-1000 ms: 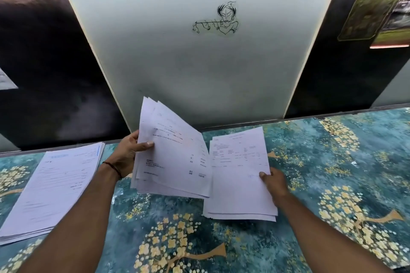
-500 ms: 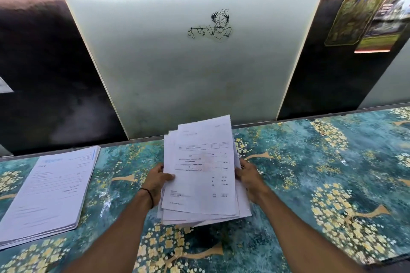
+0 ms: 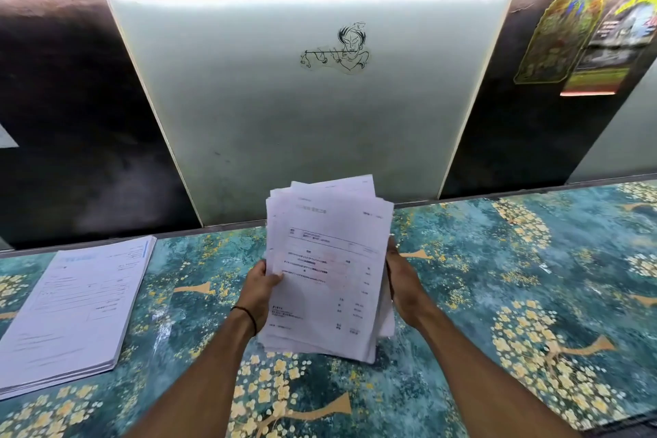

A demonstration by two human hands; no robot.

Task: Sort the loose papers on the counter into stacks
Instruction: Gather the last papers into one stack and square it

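A bundle of white printed papers [image 3: 329,267] stands tilted up over the middle of the counter, its sheets unevenly fanned at the top. My left hand [image 3: 258,292] grips its left edge, thumb on the front sheet. My right hand [image 3: 401,281] holds the right edge, fingers hidden behind the sheets. The bundle's lower edge seems to touch the counter, though I cannot tell for sure. A second, squared stack of papers [image 3: 76,306] lies flat at the left of the counter, apart from both hands.
The counter [image 3: 497,295] has a teal surface with gold flower-tree patterns. A lit white wall panel [image 3: 302,110] with a small line drawing rises right behind it, dark panels on both sides. Posters [image 3: 576,43] hang at the upper right.
One second ago my hands held two separate bundles side by side. They have brought them together into one bundle, now held upright between both hands at the counter's middle.
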